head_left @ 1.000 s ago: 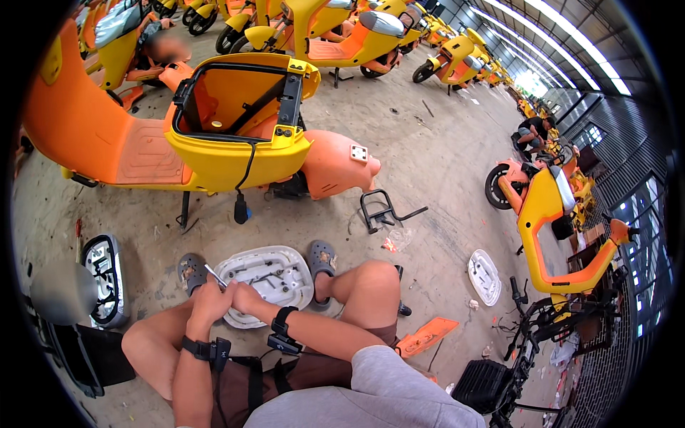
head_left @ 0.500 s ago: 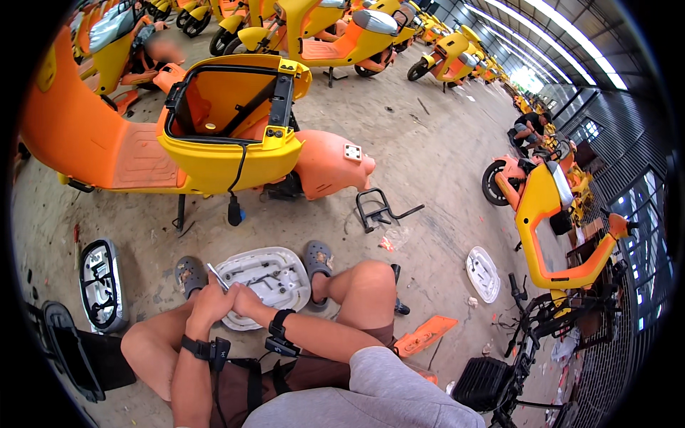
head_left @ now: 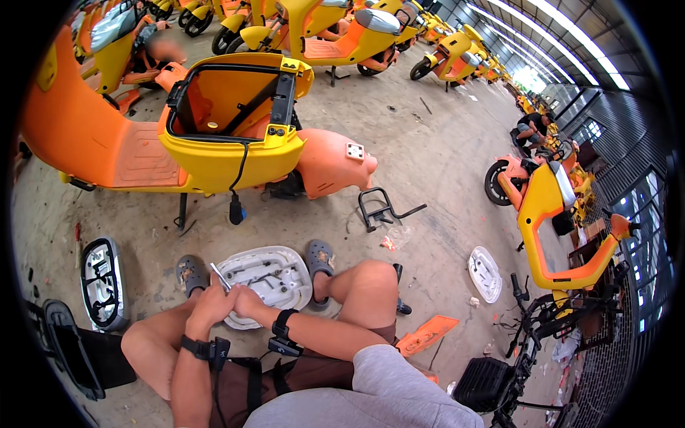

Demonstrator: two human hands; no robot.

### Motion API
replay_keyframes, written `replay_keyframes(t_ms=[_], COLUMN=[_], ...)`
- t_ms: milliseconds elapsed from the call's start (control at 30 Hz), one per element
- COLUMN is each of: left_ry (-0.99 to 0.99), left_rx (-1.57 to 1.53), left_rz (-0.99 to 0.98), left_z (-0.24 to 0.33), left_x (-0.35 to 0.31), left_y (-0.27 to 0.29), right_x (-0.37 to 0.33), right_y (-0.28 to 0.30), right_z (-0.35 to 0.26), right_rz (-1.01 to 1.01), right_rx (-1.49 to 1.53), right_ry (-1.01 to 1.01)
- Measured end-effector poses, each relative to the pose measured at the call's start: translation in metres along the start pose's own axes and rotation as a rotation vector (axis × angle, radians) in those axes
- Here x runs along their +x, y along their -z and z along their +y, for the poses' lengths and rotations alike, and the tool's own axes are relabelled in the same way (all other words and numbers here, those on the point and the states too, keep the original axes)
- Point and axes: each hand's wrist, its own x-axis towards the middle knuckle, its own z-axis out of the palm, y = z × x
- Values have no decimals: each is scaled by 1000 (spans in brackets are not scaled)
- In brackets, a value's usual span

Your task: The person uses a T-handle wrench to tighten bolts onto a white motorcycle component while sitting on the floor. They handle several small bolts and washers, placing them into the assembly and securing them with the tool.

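Observation:
My left hand (head_left: 210,305) is closed round a slim, silvery-white object (head_left: 220,277); its kind is hard to make out, and its lower end is hidden by the fingers. Right against it, my right hand (head_left: 247,302) has its fingers curled in, and what they grip is hidden. Both hands are over the near left edge of a white, oval, tray-like seat shell (head_left: 294,267), which lies on the floor between my feet. Small dark fittings and a thin rod lie inside the shell.
A yellow-orange scooter (head_left: 235,167) with an open seat compartment stands ahead. A black tubular bracket (head_left: 382,214) and another white shell (head_left: 484,274) lie to the right. At left are a black-rimmed seat piece (head_left: 104,284) and a black bin (head_left: 75,349). An orange panel (head_left: 428,335) is by my right knee.
The view has shifted very slightly. My hands keep nearly the same pose, with the slim silvery object still in my left hand.

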Motion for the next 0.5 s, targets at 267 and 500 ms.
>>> replay_keyframes(t_ms=[267,500], left_ry=[6,6], left_rx=[-8,-65], left_rz=[-3,-19], left_z=[0,1], left_x=[0,1], left_y=[2,2], right_x=[-2,2], right_y=[3,-1], right_z=[-7,-2], right_rz=[12,34], right_rx=[42,64], right_ry=[-48,-41])
